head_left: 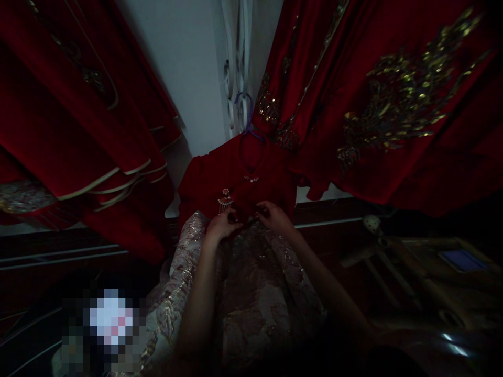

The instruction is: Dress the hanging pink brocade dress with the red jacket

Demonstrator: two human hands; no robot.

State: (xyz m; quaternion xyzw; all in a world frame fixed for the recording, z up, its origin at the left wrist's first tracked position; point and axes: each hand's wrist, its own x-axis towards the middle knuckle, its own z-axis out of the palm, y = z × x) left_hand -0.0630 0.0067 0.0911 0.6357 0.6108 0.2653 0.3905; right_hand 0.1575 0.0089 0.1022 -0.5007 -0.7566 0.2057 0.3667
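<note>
A red short-sleeved dress top [204, 175] hangs from a purple hanger [250, 123], with beaded trim at its neck and a tasselled ornament [225, 200] on its chest. In front of its lower part spreads a pale, shiny brocade garment [255, 298] with a raised pattern. My left hand [223, 226] is closed at the upper edge of the brocade, just below the tassel. A short way to the right, my right hand [275, 217] pinches near the same edge. Dim light and the fingers hide exactly how the cloth is gripped.
Red garments with pale piping [98, 131] hang at the left. At the right hangs a red garment with gold sequin embroidery [404, 99]. White scrolled metalwork [231, 63] stands behind. A wooden chair-like piece [424, 272] is at lower right; a blurred bright screen [112, 317] shows lower left.
</note>
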